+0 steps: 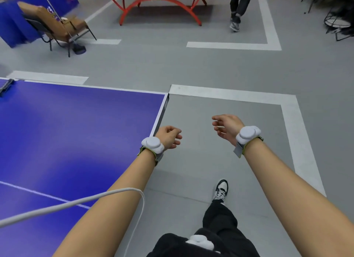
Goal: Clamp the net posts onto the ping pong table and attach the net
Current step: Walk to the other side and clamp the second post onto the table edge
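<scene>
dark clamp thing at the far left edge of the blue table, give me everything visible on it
The dark clamp piece sits at the far-left border of the frame, on the blue ping pong table near its white-lined far edge. It looks black or dark grey, long and narrow, lying at a slant, blurred and cut off by the frame. Likely a net post, but details are unreadable. No net is visible on it. Neither the left hand nor the right hand touches it; both are empty.

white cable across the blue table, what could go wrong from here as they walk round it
The white cable drapes over the left forearm and could snag on the blue ping pong table corner. Both hands, left and right, are empty, and the dark clamp-like piece on the far edge looks unsecured, so a bump might knock it off.
</scene>
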`<state>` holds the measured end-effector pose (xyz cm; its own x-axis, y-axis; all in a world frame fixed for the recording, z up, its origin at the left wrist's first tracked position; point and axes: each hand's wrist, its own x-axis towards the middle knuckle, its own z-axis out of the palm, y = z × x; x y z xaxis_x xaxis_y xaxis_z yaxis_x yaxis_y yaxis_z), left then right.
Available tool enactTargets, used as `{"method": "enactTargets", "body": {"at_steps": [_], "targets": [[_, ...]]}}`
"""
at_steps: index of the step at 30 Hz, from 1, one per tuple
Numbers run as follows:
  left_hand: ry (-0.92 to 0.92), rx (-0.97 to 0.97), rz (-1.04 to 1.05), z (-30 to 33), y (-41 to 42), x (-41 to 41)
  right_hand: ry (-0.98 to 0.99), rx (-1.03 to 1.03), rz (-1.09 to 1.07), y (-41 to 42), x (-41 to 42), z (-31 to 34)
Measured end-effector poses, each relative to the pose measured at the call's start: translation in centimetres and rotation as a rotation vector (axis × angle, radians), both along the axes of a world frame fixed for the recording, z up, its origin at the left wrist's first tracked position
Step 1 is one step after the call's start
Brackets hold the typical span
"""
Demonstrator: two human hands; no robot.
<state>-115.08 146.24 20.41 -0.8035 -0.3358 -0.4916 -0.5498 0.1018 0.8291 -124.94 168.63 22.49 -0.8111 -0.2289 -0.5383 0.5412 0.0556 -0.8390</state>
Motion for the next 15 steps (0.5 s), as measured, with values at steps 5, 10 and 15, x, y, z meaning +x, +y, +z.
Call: {"method": "enactTargets", "body": {"at_steps": [5, 10, 15], "targets": [[-0.009, 0.015, 0.109, -0.2, -1.0, -11.2, 0.038, 0.030, 0.070, -2.0, -13.6, 0.1], [0.003, 0.030, 0.256, 1.3, -3.6, -23.1, 0.073, 0.074, 0.210, -6.1, -27.1, 2.5], [-0.036, 0.052, 0.317, 1.8, -6.4, -32.6, 0.051, 0.062, 0.271, -9.2, -36.8, 3.7]]}}
